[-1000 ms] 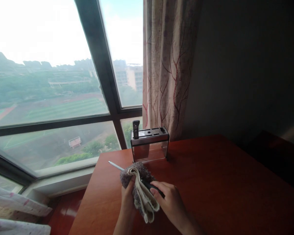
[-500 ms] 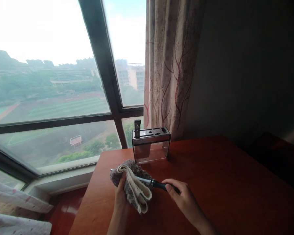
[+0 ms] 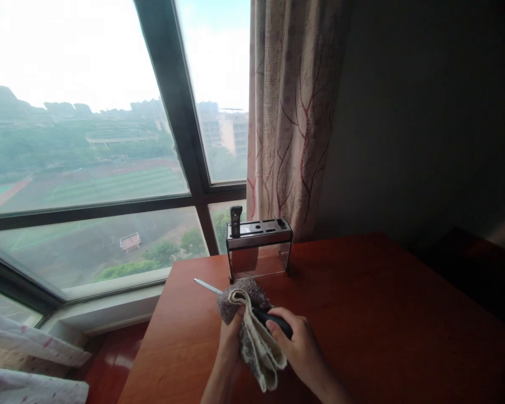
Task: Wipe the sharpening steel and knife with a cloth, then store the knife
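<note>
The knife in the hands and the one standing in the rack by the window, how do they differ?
The held knife lies nearly level above the table, its blade wrapped in a cloth with only the tip showing; the racked knife stands upright in the knife rack with only its handle showing. The right hand grips the held knife's handle and the left hand pinches the cloth; nobody touches the racked knife. Both handles look dark.

High-rise home room: patterned curtain (image 3: pixel 292 112), big window (image 3: pixel 109 140), wooden table (image 3: pixel 382 314), knife block (image 3: pixel 258 247).

cloth (image 3: pixel 252 331) slid back toward handle | blade tip (image 3: pixel 204 285) again exposed | hands closer
</note>
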`<state>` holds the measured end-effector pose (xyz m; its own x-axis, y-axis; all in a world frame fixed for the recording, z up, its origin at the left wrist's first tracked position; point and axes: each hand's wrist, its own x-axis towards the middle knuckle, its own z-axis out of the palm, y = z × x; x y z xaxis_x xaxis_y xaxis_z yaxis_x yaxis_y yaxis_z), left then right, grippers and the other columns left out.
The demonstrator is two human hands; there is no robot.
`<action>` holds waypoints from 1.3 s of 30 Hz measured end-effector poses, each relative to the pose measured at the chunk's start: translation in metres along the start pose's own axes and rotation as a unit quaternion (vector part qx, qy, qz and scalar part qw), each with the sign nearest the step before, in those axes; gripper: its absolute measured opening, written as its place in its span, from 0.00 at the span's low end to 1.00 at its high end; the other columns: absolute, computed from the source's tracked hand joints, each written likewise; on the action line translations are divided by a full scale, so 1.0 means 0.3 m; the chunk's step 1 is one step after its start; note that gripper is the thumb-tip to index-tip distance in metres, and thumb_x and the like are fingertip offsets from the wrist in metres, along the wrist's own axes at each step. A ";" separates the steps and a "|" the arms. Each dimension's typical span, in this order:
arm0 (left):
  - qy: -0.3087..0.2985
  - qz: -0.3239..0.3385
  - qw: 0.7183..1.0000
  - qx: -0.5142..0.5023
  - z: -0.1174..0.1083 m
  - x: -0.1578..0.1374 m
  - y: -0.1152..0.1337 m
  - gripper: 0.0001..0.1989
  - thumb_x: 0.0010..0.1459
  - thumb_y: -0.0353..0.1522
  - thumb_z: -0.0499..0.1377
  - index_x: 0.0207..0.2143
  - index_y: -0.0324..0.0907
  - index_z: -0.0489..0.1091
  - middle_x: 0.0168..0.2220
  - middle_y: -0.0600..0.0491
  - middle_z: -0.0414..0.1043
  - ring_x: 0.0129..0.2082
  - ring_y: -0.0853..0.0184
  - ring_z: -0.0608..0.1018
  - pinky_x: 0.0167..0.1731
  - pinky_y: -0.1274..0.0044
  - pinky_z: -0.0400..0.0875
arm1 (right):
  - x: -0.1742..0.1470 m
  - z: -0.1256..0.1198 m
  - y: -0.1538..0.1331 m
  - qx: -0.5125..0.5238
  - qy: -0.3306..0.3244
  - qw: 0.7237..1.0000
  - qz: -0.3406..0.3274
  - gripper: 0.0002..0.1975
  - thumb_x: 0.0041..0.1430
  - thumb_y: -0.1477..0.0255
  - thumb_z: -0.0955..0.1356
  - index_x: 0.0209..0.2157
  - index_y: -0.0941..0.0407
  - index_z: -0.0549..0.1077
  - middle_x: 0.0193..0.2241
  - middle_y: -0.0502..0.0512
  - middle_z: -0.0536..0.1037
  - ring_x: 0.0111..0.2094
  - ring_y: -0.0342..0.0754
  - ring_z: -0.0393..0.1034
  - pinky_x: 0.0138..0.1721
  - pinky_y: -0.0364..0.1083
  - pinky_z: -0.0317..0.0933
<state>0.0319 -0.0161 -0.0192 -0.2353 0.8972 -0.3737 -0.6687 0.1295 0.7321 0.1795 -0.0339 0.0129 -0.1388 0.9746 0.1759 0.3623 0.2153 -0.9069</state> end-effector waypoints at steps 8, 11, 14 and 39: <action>0.005 0.015 1.000 -0.009 -0.028 0.034 -0.004 0.23 0.38 0.37 0.72 0.38 0.41 0.72 0.29 0.53 0.79 0.30 0.58 0.81 0.28 0.74 0.76 | -0.008 -0.004 -0.009 -0.037 -0.009 0.999 -0.035 0.16 0.62 0.60 0.63 0.42 0.54 0.76 0.35 0.57 0.82 0.35 0.51 0.77 0.37 0.43 0.67; -0.003 0.024 1.000 -0.017 -0.028 0.037 -0.002 0.22 0.39 0.36 0.71 0.38 0.40 0.72 0.29 0.51 0.79 0.30 0.57 0.81 0.27 0.74 0.76 | -0.015 -0.017 -0.003 -0.035 -0.030 0.998 -0.033 0.16 0.63 0.60 0.63 0.43 0.53 0.76 0.37 0.57 0.82 0.38 0.51 0.77 0.39 0.43 0.66; 0.002 0.023 0.999 -0.023 -0.033 0.041 0.007 0.23 0.39 0.35 0.71 0.40 0.40 0.72 0.28 0.51 0.79 0.28 0.57 0.81 0.27 0.72 0.77 | -0.022 -0.036 0.003 -0.024 -0.042 0.999 -0.020 0.16 0.63 0.59 0.63 0.43 0.54 0.76 0.34 0.56 0.82 0.34 0.50 0.77 0.35 0.42 0.65; 0.093 0.172 0.975 0.106 -0.161 0.117 0.131 0.16 0.38 0.31 0.70 0.33 0.37 0.76 0.28 0.55 0.78 0.27 0.64 0.78 0.25 0.78 0.74 | -0.031 -0.343 0.051 -0.022 0.012 0.999 0.029 0.15 0.59 0.58 0.66 0.39 0.52 0.77 0.31 0.53 0.79 0.33 0.50 0.74 0.34 0.43 0.66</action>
<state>-0.0367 0.0003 -0.0311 -0.5561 0.8139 -0.1681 -0.3717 -0.0626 0.9262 0.2812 -0.0333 0.0368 -0.0937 0.9866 0.1334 0.4096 0.1603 -0.8981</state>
